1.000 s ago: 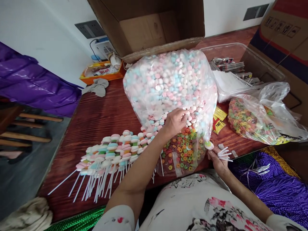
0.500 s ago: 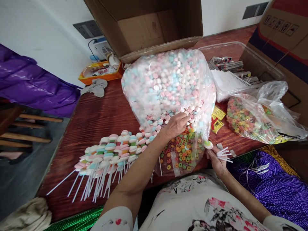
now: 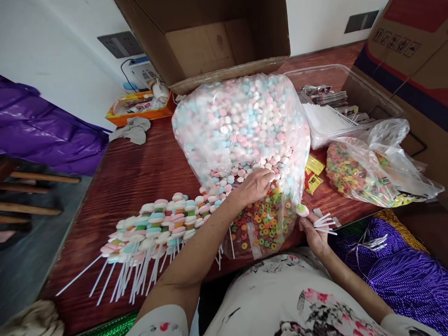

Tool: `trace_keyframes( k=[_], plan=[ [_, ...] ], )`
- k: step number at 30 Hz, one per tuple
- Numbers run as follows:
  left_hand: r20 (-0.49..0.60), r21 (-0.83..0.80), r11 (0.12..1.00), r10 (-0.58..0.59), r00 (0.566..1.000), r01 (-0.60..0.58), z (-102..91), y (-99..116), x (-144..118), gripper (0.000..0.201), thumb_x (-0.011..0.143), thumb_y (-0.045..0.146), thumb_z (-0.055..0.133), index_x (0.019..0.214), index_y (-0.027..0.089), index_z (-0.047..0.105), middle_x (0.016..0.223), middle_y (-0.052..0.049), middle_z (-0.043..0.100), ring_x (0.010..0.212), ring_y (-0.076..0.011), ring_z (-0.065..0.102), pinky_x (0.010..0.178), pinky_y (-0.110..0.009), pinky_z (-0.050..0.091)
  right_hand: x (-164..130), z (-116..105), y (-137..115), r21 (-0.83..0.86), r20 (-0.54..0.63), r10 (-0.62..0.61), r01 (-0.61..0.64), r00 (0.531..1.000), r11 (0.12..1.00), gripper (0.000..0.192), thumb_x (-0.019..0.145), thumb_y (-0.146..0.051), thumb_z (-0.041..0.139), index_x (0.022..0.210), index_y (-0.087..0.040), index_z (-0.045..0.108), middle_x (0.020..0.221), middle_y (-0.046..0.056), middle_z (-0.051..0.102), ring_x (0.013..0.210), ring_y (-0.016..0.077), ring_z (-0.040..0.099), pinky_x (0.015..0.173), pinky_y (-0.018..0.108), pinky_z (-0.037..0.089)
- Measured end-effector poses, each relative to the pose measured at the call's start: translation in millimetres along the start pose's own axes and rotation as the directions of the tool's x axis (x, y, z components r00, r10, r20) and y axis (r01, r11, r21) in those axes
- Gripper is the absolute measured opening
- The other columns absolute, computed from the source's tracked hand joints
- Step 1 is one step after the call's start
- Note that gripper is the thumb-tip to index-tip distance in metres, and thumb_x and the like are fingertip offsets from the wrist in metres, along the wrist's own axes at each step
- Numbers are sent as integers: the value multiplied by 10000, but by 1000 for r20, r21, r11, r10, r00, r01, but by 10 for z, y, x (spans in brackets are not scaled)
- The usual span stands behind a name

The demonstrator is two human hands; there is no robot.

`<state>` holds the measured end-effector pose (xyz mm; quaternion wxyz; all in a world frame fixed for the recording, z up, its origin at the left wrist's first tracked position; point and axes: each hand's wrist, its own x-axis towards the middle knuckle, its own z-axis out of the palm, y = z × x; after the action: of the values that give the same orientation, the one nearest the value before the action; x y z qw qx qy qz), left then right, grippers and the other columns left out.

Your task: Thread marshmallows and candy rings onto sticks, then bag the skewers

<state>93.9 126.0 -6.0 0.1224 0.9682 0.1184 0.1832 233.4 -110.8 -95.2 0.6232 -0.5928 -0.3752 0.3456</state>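
My left hand reaches into the mouth of a big clear bag of marshmallows, its fingers pinched at a pale round one. Below it lies a pile of colourful cereal rings on clear plastic. My right hand, by the table's front edge, is closed round several white sticks. At its thumb and fingertips sits a white marshmallow with a yellow-green ring; the stick through them is mostly hidden. Left of my forearm, threaded marshmallow skewers lie in a stack, sticks towards me.
An open cardboard box stands behind the marshmallow bag. On the right are a clear plastic bin with white sticks, a bag of cereal rings and yellow twist ties. An orange tray and grey cloth are at back left.
The whole view has shifted slightly, so the table's things appear a little further left. My left hand stays at the marshmallows; my right hand keeps its hold on the sticks.
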Motion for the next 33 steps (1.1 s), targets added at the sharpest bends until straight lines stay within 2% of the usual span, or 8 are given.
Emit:
trace_keyframes(
  k=[4,6,8,11,13,15,18,33],
  plan=[
    [-143,-179,983,-75,987,49,-73,29,-13,132,905,178,529,861,177,653,786,-77,653,724,-182,614,683,-314,497,-5,8,-124,-12,-1,0,0,1000,1000,328,960,-422,569,762,-178,663,569,-17,510,516,123,436,503,270,344],
    [-278,-369,924,-211,937,99,-169,115,-73,94,879,230,618,886,182,699,824,-73,697,737,-167,642,669,-294,520,3,16,-270,-58,13,-54,54,998,997,348,970,-394,558,701,-182,620,565,-15,506,520,123,445,510,270,353],
    [-345,-600,787,-416,842,143,-277,262,-178,137,815,267,728,925,185,733,886,-66,735,750,-159,671,669,-285,553,30,35,-457,-124,74,-127,136,989,983,356,976,-336,552,654,-185,572,565,-16,496,523,116,441,524,265,362],
    [-231,-883,445,-690,686,149,-385,551,-402,267,736,295,821,975,193,758,855,-37,754,681,-155,690,612,-284,586,105,114,-722,-182,259,-243,294,935,938,303,974,-251,534,680,-186,568,584,-22,489,525,107,431,543,254,374],
    [-146,-960,258,-789,596,106,-397,738,-565,333,718,306,840,1028,210,765,847,-26,759,654,-148,691,584,-278,597,159,205,-838,-175,378,-288,373,880,911,255,973,-202,502,738,-187,600,618,-18,518,540,108,446,554,250,378],
    [-129,-983,176,-848,514,44,-375,889,-716,372,697,307,858,1050,226,774,884,-26,765,674,-138,693,592,-260,604,194,308,-900,-163,460,-303,415,835,895,253,971,-160,464,777,-190,622,651,-13,549,554,110,459,565,247,379],
    [-157,-986,165,-888,432,-19,-323,1026,-894,356,669,323,881,997,220,792,880,-29,762,696,-129,688,608,-239,607,193,434,-924,-168,523,-297,439,799,883,262,953,-123,434,808,-198,638,657,-16,558,557,115,456,574,247,376],
    [-273,-962,263,-911,309,-76,-114,1017,-1062,334,650,287,897,961,231,788,858,2,744,719,-120,680,629,-230,606,16,541,-910,-234,556,-208,392,805,890,296,872,-31,406,873,-208,644,683,-24,571,595,126,455,586,238,348]
  ],
)
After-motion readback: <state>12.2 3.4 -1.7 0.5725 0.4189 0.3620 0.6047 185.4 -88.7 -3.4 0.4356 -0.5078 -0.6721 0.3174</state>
